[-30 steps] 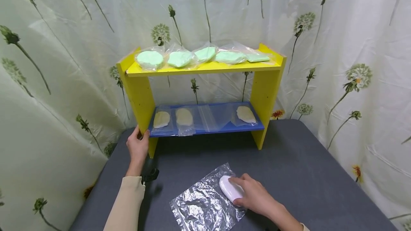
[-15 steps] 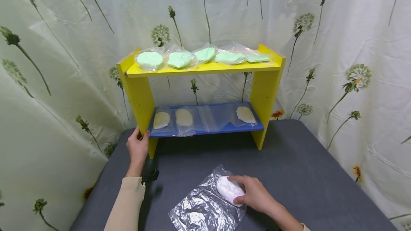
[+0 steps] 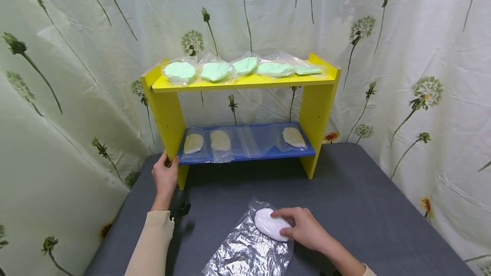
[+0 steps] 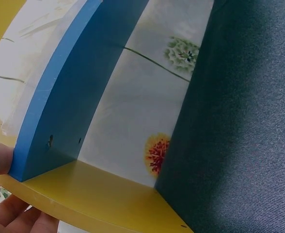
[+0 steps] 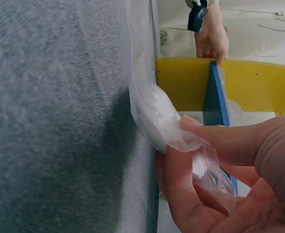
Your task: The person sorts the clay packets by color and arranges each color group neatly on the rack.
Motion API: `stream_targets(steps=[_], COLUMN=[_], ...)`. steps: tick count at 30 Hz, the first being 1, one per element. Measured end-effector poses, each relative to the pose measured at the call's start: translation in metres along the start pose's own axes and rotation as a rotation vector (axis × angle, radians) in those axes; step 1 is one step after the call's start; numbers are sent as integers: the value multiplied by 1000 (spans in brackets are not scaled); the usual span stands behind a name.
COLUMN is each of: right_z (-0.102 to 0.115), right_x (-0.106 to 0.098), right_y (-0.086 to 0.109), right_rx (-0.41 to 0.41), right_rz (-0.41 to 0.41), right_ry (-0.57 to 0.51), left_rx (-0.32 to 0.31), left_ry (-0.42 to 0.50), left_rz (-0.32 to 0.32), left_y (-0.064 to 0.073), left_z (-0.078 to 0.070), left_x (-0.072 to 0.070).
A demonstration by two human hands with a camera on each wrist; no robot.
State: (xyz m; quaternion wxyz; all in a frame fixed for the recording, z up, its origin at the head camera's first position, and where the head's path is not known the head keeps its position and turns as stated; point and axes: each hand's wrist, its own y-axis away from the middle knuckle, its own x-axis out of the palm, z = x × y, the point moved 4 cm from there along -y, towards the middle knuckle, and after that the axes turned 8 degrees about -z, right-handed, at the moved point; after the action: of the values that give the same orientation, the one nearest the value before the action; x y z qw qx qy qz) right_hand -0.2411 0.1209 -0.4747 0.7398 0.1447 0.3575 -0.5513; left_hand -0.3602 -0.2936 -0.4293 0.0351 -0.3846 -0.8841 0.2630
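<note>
My right hand point(image 3: 308, 230) pinches a clear plastic bag point(image 3: 247, 248) by the end with a smooth white oval lump point(image 3: 271, 224) inside. In the right wrist view, thumb and fingers clasp the crinkled film around the lump point(image 5: 162, 114), and the bag hangs over the table. My left hand point(image 3: 166, 178) grips the left side panel of a small yellow shelf unit point(image 3: 165, 127). Its thumb lies at the end of the blue shelf point(image 4: 50, 107), with the other fingers around the outside of the panel.
On the blue lower shelf lie 3 bagged cream lumps, one a flat cream lump point(image 3: 294, 137) at right. Several bagged mint-green lumps point(image 3: 215, 70) line the yellow top. The dark table point(image 3: 368, 208) meets a floral curtain point(image 3: 406, 54) behind and at both sides.
My right hand has shifted the bag and its white lump slightly leftward, and the bag has turned more upright in view. The left hand stays on the shelf unit.
</note>
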Motion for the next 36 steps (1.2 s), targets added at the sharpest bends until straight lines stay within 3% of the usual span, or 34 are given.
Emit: stream_targets(steps=[10, 36], right_z=[17, 67], right_x=[-6, -28], right_y=[-5, -29], right_rx=[-64, -256], right_rz=[20, -104], right_ry=[-26, -90], left_rx=[-9, 3], left_ry=[3, -9], left_rz=[6, 8], left_y=[1, 3], left_z=[1, -3], left_x=[1, -1])
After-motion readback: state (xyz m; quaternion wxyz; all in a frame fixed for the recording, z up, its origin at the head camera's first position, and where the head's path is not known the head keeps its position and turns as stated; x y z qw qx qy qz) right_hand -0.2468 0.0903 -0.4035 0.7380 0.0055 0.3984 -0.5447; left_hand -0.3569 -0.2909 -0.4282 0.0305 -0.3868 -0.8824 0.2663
